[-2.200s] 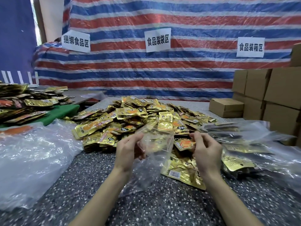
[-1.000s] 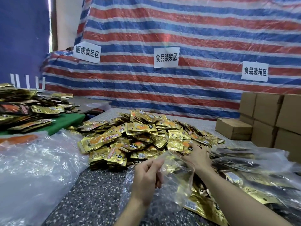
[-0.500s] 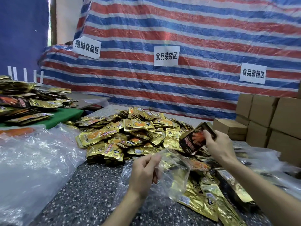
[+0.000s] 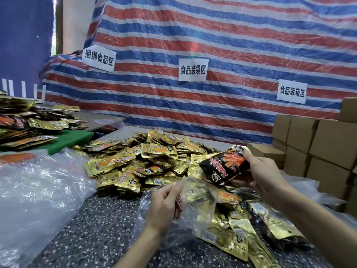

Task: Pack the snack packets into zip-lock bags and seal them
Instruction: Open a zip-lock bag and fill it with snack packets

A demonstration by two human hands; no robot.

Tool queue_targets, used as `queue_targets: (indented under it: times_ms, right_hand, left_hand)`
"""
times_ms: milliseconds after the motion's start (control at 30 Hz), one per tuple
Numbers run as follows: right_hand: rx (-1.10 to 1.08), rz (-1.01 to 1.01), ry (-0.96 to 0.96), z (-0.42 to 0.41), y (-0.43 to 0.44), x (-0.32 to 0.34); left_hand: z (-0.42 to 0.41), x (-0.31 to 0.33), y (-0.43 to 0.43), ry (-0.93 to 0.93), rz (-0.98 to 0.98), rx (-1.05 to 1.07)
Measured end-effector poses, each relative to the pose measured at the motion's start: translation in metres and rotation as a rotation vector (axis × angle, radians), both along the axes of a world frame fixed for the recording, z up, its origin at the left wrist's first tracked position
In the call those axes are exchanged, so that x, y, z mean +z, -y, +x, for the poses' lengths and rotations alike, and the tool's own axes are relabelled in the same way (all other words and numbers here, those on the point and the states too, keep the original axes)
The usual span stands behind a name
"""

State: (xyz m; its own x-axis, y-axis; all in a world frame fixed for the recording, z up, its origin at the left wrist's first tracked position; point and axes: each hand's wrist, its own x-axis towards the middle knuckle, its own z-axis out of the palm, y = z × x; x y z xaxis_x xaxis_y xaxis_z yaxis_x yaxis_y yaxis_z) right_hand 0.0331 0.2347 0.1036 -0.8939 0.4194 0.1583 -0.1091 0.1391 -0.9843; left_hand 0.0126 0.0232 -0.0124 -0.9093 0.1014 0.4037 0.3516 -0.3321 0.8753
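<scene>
My left hand (image 4: 164, 206) pinches the rim of a clear zip-lock bag (image 4: 195, 207), whose mouth gapes toward the right. My right hand (image 4: 264, 173) grips a black snack packet with red lettering (image 4: 225, 166), held just above and to the right of the bag's mouth. A big heap of gold snack packets (image 4: 146, 161) lies on the speckled table (image 4: 100, 229) behind the bag. More gold and black packets (image 4: 251, 227) lie under and to the right of the bag.
Crumpled clear plastic (image 4: 36, 190) covers the table's left side. Another packet pile (image 4: 25, 124) sits on a green surface at far left. Cardboard boxes (image 4: 316, 147) are stacked at right. A striped tarp with paper signs (image 4: 192, 69) hangs behind.
My right hand reached into the pile, took the black packet and brought it down toward the bag's mouth. My left hand kept hold of the bag's rim.
</scene>
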Motion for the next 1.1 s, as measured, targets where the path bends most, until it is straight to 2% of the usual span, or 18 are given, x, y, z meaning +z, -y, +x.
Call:
queue_targets:
  times_ms: [300,433,567,833,1000,1100]
  right_hand:
    - [0.068,0.161,0.128,0.002,0.029,-0.018]
    - [0.227,0.03,0.158,0.006,0.031,-0.022]
    - [0.335,0.05,0.193,0.009,0.031,-0.024]
    - [0.255,0.154,0.216,0.004,0.034,-0.026]
    - [0.219,-0.003,0.257,0.002,0.033,-0.032]
    - [0.166,-0.02,0.233,-0.001,0.036,-0.038]
  left_hand:
    - [0.0,-0.004,-0.002,0.014,0.025,-0.015]
    - [-0.001,-0.001,0.001,0.049,0.018,0.059]
    - [0.0,0.002,0.002,0.039,0.004,0.126]
    - [0.0,0.003,0.002,0.029,-0.003,0.038]
    - [0.001,0.005,0.001,0.005,0.047,-0.019]
    - [0.0,0.003,0.0,-0.014,0.019,-0.029]
